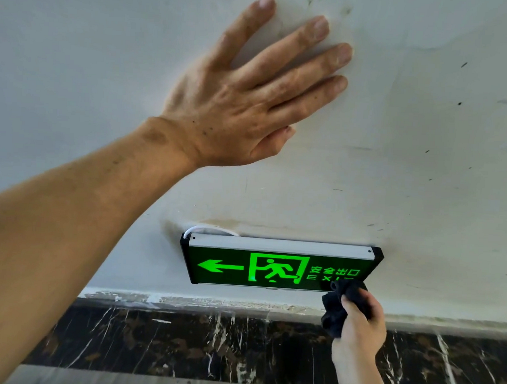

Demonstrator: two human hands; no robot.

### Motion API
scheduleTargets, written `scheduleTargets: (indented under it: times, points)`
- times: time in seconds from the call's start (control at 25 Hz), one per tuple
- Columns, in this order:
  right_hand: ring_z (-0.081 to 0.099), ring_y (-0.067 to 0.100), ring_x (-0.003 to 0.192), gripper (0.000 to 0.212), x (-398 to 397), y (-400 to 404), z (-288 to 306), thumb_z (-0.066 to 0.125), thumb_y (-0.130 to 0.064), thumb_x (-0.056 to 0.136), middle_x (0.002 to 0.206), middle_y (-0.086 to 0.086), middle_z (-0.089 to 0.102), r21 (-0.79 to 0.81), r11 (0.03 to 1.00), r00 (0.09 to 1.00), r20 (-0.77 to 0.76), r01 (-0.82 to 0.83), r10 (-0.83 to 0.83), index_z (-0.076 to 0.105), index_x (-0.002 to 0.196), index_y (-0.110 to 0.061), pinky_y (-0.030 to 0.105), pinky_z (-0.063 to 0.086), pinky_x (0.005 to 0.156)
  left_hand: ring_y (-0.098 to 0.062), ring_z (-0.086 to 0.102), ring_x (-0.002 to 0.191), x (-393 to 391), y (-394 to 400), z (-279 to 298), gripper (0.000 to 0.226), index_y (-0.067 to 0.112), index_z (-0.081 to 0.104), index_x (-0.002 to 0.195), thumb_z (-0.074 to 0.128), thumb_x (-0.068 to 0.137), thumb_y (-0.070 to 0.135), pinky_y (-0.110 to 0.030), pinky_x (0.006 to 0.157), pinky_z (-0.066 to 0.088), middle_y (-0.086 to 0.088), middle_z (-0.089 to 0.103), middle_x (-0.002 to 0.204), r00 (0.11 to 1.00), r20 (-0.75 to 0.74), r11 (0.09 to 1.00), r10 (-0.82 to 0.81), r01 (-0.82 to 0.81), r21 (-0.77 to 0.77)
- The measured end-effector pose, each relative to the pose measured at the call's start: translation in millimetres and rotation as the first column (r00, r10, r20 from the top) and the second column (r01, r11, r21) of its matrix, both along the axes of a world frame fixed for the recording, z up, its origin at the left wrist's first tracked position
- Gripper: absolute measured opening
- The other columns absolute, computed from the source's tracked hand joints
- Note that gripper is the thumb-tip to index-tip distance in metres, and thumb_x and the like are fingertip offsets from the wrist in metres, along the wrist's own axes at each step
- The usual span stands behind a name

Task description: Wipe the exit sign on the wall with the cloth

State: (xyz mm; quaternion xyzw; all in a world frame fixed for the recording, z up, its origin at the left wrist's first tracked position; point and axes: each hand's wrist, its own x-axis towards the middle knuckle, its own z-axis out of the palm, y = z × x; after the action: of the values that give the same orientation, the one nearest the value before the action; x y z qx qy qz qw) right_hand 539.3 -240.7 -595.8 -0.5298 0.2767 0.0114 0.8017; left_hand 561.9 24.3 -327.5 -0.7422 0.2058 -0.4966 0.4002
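Two hands are at work, and only the right hand (360, 326) holds anything: its fingers are curled tight round a bunched black cloth (338, 307), the thumb pressed across the wad. The top of that cloth is touching the lower right corner of the exit sign (271, 264), covering the end of the lettering there.

The sign is fixed low on the pale wall (428, 128), just above a dark marbled skirting band (177, 344), with a thin white cable (205, 228) looping out behind its top left corner. Its long axis runs level, left to right, so nearly all of the green face lies to the left of the cloth; I judge the coming stroke would need to run leftward along that length. The right hand is far nearer the sign than the other.

The left hand (246, 102) holds nothing, lying flat and spread against the wall well above the sign, seemingly as a brace.

Readable on the face: a left-pointing arrow, a running figure in a doorway, four Chinese characters, 安全出口, and below them "EXI", the last letter hidden by the cloth.
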Motion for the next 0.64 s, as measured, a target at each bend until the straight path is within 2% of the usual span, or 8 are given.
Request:
scheduleTargets:
  times: [0.12, 0.24, 0.32, 0.44, 0.52, 0.64]
  points:
    - [0.062, 0.031, 0.060, 0.040, -8.5, 15.4, -3.5, 0.059, 0.012, 0.082, 0.079, 0.017, 0.069, 0.049, 0.998, 1.000, -0.005, -0.030, 0.030, 0.070, 0.075, -0.026, 0.028, 0.040, 0.047, -0.033, 0.034, 0.143, 0.0, 0.9, 0.0, 0.066, 0.013, 0.033, 0.157, 0.048, 0.096, 0.035, -0.063, 0.111, 0.021, -0.007, 0.030, 0.159, 1.000, 0.005, 1.000, 0.007, -0.007, 0.001]
    - [0.065, 0.021, 0.051, 0.038, -18.7, 34.3, -8.1, 0.062, 0.012, 0.081, 0.064, 0.003, 0.073, 0.057, 0.996, 0.995, -0.062, -0.073, 0.076, 0.072, 0.074, -0.025, 0.025, 0.043, 0.042, -0.034, 0.034, 0.143, -0.3, 0.4, -0.2, 0.065, 0.013, 0.034, 0.157, 0.048, 0.096, 0.034, -0.063, 0.111, 0.021, -0.007, 0.031, 0.159, 1.000, -0.005, 1.000, 0.000, -0.001, -0.010]
    - [0.064, 0.024, 0.057, 0.035, -25.7, 49.5, -11.6, 0.064, 0.011, 0.080, 0.073, 0.008, 0.073, 0.053, 0.993, 0.989, -0.098, -0.102, 0.107, 0.073, 0.078, -0.023, 0.027, 0.044, 0.045, -0.033, 0.034, 0.143, -0.4, -0.5, 0.1, 0.066, 0.013, 0.034, 0.156, 0.049, 0.096, 0.035, -0.062, 0.111, 0.022, -0.007, 0.030, 0.158, 1.000, -0.010, 1.000, -0.009, 0.009, -0.008]
    - [0.067, 0.033, 0.077, 0.033, -37.0, 72.7, -16.4, 0.068, 0.010, 0.077, 0.090, 0.016, 0.073, 0.014, 0.987, 0.978, -0.130, -0.160, 0.161, 0.076, 0.082, -0.021, 0.037, 0.050, 0.059, -0.033, 0.034, 0.143, -0.5, 2.0, 1.1, 0.067, 0.013, 0.035, 0.156, 0.049, 0.096, 0.036, -0.062, 0.111, 0.023, -0.007, 0.030, 0.159, 1.000, -0.005, 1.000, 0.001, -0.001, -0.014]
    - [0.070, 0.034, 0.086, 0.031, -44.6, 87.6, -18.0, 0.071, 0.008, 0.075, 0.093, 0.015, 0.075, -0.022, 0.977, 0.969, -0.140, -0.211, 0.206, 0.078, 0.084, -0.020, 0.043, 0.055, 0.070, -0.032, 0.034, 0.143, -0.1, 0.8, -0.3, 0.066, 0.013, 0.035, 0.156, 0.049, 0.096, 0.036, -0.062, 0.111, 0.022, -0.007, 0.030, 0.158, 1.000, 0.001, 1.000, -0.001, 0.001, -0.013]
    - [0.072, 0.022, 0.073, 0.037, -56.0, 110.7, -15.9, 0.072, 0.009, 0.074, 0.078, 0.005, 0.078, -0.033, 0.965, 0.957, -0.145, -0.258, 0.251, 0.080, 0.075, -0.028, 0.031, 0.055, 0.060, -0.033, 0.037, 0.143, -1.4, -0.4, 0.7, 0.063, 0.013, 0.036, 0.155, 0.048, 0.097, 0.035, -0.062, 0.112, 0.022, -0.008, 0.035, 0.158, 0.999, -0.016, 0.999, -0.038, 0.038, -0.014]
